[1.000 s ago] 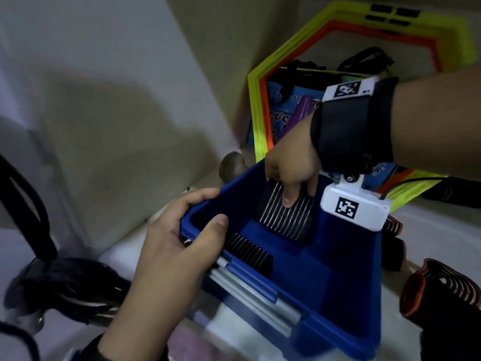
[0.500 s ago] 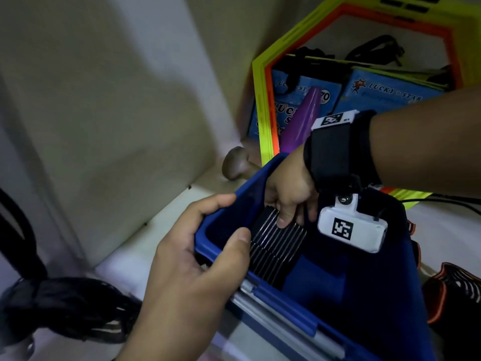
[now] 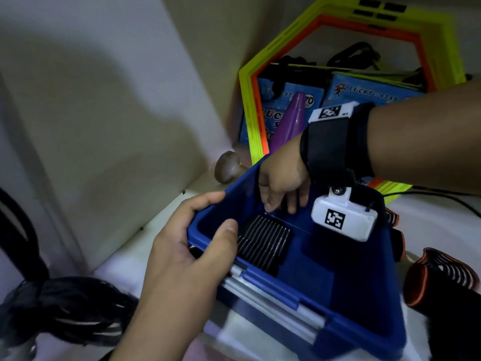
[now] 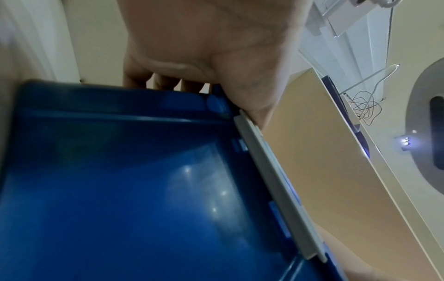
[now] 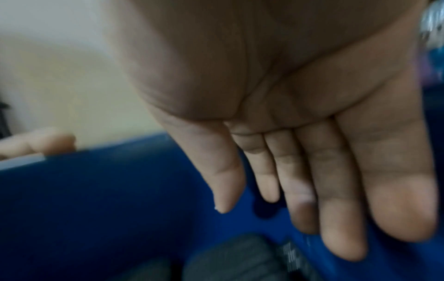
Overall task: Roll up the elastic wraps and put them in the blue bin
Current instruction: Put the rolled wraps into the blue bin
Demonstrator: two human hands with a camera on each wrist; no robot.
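The blue bin (image 3: 325, 306) stands tilted toward me in the head view. My left hand (image 3: 197, 241) grips its near left corner, thumb inside the rim, fingers outside. Two black rolled wraps (image 3: 263, 243) with thin white stripes lie side by side on the bin floor. My right hand (image 3: 282, 196) hangs inside the bin just above them, fingers straight and holding nothing; the right wrist view shows its bare palm (image 5: 300, 133) over the dark rolls (image 5: 240, 258). The left wrist view shows the bin's outer wall (image 4: 120, 190) and my fingers (image 4: 165, 83) over its rim.
Another black wrap with orange edging (image 3: 447, 277) lies unrolled right of the bin. A yellow and orange hexagon frame (image 3: 263, 82), blue boxes (image 3: 372, 89) and a purple cone (image 3: 291, 123) stand behind. A black strap bundle (image 3: 59, 308) lies at left, a wall close by.
My right hand lowered the striped roll into the bin beside the first one, let go of it and lifted slightly. The left hand kept its grip on the corner.
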